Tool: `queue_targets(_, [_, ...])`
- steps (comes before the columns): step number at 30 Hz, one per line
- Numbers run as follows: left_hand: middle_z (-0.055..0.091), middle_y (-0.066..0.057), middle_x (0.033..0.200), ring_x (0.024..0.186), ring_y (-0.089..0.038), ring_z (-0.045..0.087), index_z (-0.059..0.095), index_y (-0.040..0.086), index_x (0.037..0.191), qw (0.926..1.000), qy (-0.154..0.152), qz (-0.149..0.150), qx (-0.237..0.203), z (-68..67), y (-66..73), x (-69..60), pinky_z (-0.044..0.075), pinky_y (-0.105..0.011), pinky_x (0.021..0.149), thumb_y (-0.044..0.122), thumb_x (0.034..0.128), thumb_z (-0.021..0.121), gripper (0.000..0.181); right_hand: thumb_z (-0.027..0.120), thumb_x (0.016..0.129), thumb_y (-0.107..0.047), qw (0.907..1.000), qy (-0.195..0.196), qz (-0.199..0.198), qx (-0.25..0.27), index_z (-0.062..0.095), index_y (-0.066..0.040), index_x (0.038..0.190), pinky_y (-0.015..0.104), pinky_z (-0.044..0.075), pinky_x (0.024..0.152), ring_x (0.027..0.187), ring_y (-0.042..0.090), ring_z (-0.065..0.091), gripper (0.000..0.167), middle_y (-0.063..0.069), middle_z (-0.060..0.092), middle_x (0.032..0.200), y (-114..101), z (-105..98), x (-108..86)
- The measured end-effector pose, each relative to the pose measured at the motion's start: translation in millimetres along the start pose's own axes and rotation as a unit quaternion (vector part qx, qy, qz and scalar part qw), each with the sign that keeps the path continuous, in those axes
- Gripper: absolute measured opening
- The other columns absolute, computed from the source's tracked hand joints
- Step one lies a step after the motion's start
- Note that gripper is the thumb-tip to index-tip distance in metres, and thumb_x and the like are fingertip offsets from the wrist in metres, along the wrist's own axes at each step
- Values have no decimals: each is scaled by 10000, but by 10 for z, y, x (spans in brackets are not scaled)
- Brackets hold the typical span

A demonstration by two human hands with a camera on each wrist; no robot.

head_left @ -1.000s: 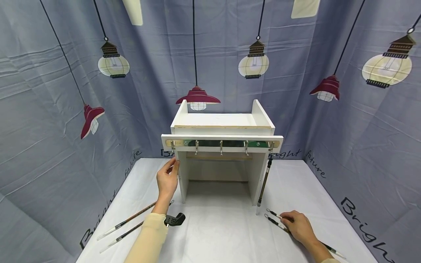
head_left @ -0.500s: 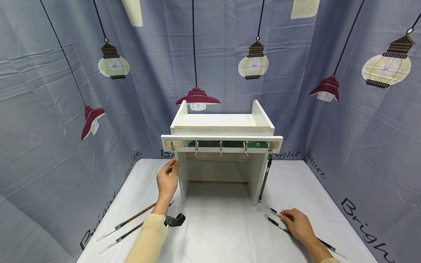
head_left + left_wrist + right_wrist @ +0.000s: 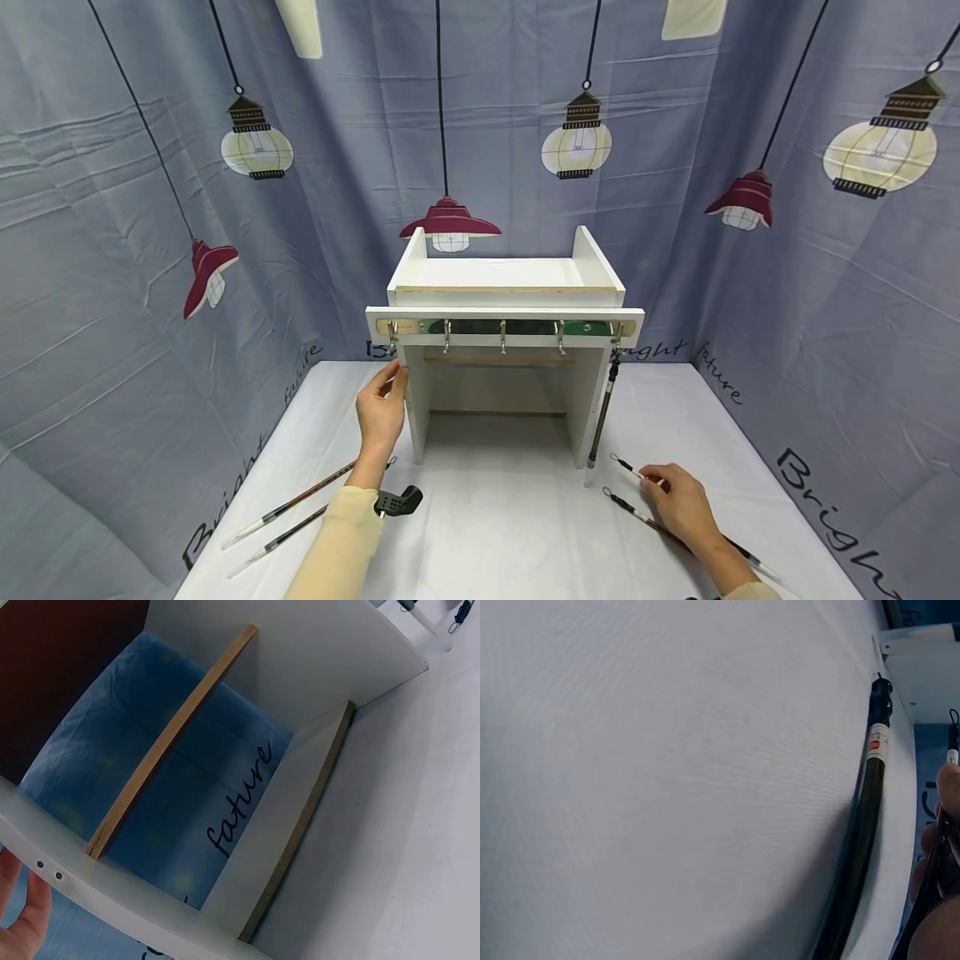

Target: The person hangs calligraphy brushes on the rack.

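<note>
My right hand (image 3: 678, 504) pinches a calligraphy brush (image 3: 626, 464) near its looped black end, just above the table. In the right wrist view the thumb lies along this brush (image 3: 952, 736). Beneath the hand, a second calligraphy brush (image 3: 630, 509) lies on the white cloth. The fingers of my left hand (image 3: 381, 412) rest against the outer left side panel of a white wooden rack (image 3: 506, 297). In the left wrist view, extended fingers (image 3: 34, 911) show outside that panel. A third brush (image 3: 602, 417) hangs from the rack's rightmost hook (image 3: 617, 335), tip down.
Two more brushes (image 3: 296, 500) lie side by side at the left, partly hidden by my left forearm. Several metal hooks (image 3: 503, 337) line the rack's front bar. A patterned grey-blue curtain (image 3: 360, 125) surrounds the white-covered table (image 3: 487, 533).
My right hand has risen slightly and moved away from me, lifting the brush away from the one lying beside it. The left hand stays at the rack's side.
</note>
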State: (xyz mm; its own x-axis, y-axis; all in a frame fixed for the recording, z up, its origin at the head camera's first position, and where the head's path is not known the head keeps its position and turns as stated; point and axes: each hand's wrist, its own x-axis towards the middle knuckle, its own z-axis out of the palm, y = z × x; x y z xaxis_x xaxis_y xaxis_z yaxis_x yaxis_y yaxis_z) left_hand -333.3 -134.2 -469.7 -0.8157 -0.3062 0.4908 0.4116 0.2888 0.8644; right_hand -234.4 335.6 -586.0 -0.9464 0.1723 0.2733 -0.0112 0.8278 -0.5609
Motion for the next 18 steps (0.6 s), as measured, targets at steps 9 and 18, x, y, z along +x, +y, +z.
queue_targets(9, [701, -153, 1329, 1085, -384, 692, 704, 60, 1321, 10000, -22, -30, 37, 6, -6, -7, 491, -574, 1038, 297, 1009, 684, 392, 751, 926, -68, 9986, 462, -259, 33, 763, -94, 1054, 241, 444, 638, 781, 98, 545, 132, 30, 687, 942, -60, -42, 9])
queue_targets(18, [704, -152, 1324, 1061, -384, 703, 710, 57, 1311, 10000, 14, 13, 3, 1, -2, 2, 504, -567, 1017, 288, 1009, 685, 381, 761, 917, -48, 9920, 1146, -480, 217, 758, -97, 1026, 203, 442, 628, 761, 26, 518, 119, 32, 681, 919, -182, -113, 55])
